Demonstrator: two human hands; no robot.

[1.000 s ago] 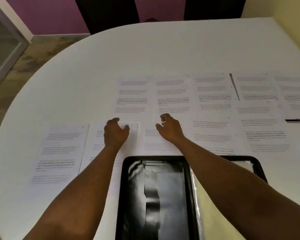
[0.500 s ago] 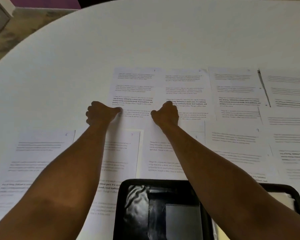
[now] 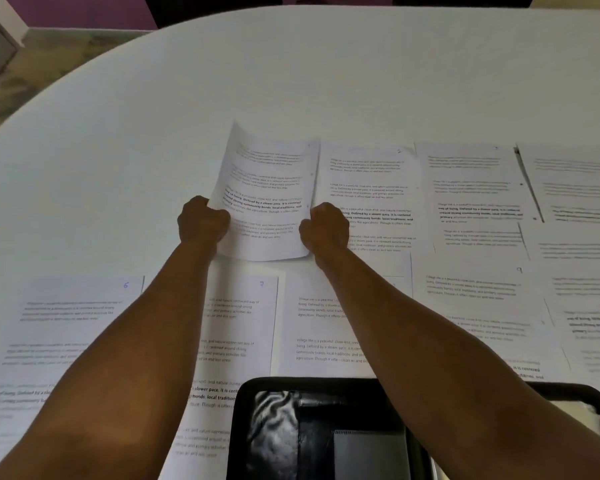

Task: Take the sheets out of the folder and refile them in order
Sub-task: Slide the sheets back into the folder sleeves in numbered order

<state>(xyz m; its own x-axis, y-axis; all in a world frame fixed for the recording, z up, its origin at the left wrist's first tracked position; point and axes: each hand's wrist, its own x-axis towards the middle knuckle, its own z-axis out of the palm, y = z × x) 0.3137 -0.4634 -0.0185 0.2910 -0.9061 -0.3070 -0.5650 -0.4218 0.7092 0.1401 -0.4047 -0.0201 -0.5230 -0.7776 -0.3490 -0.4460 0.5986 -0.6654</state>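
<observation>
Lying nearest, at the bottom edge of the view: an open black folder (image 3: pixel 326 427), glossy inner pocket showing, no sheet visibly filed in it; a pale lining at its right edge, contents there impossible to tell. Just beyond, overlapping the folder's far rim: a near row of printed sheets spread flat on the white table (image 3: pixel 326 81), among them one hand-numbered 6 (image 3: pixel 66 323), one numbered 7 (image 3: pixel 243 323) and one numbered 9 (image 3: pixel 475 292). Further out, above the table: one sheet (image 3: pixel 267 202) lifted clear, bowed and tilted, its number too faint to read. Left hand (image 3: pixel 203 223) curled around that sheet's left edge, right hand (image 3: pixel 324 226) curled around its right edge, both gripping firmly. Beside it, flat in the far row: the sheet numbered 2 (image 3: pixel 368 195), touching or nearly touching the lifted one, then more sheets running off to the right.

Possible trouble, as judgement only: creasing of the bowed sheet under so tight a two-sided grip; forearms dragging across the near row on the way back to the folder, scattering the laid-out order; misfiling, given handwritten numbers small and faint.
</observation>
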